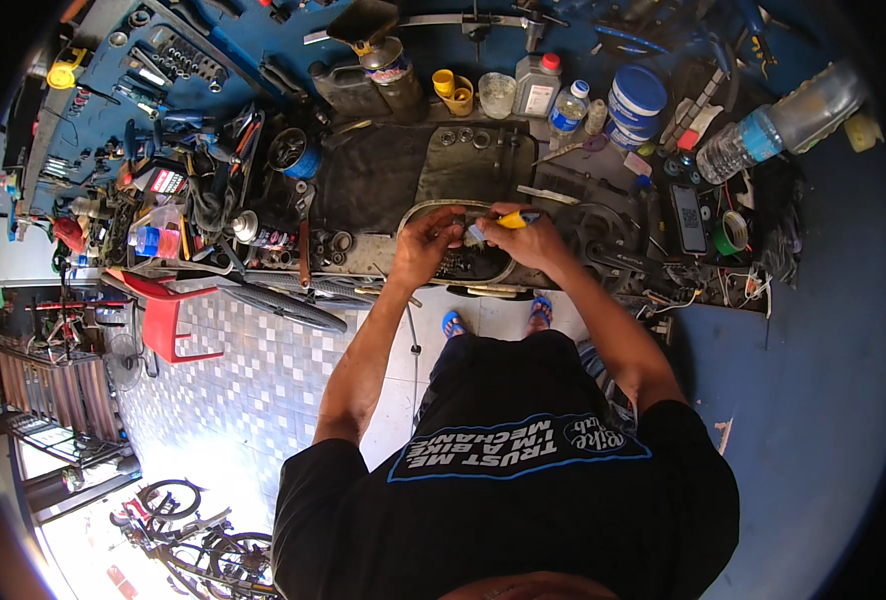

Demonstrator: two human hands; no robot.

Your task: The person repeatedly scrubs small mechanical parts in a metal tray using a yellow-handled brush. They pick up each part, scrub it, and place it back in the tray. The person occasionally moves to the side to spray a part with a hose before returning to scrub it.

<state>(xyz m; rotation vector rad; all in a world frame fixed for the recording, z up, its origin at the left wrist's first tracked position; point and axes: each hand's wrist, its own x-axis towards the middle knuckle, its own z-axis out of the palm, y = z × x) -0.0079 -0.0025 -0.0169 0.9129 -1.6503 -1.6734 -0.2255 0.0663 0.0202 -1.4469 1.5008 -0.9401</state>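
Observation:
My two hands are close together over an oval tray (508, 272) near the workbench's front edge. My right hand (531, 242) is closed around a yellow object (515, 219) with a pale blue-white part; its exact kind is unclear. Beside it, my left hand (423, 248) is closed with thumb and fingertips pinched together. Whatever sits in that pinch is too small to make out. Below the hands, small dark metal parts (453, 265) lie in the tray. To the right of my right hand rests a bicycle crankset (603, 250).
Behind the tray lies a dark mat (373, 170) with metal rings. Bottles, a blue tub (635, 100) and a phone (688, 220) stand or lie at the right. Tools crowd the left, with a spray can (253, 230). A red chair (168, 320) is on the floor.

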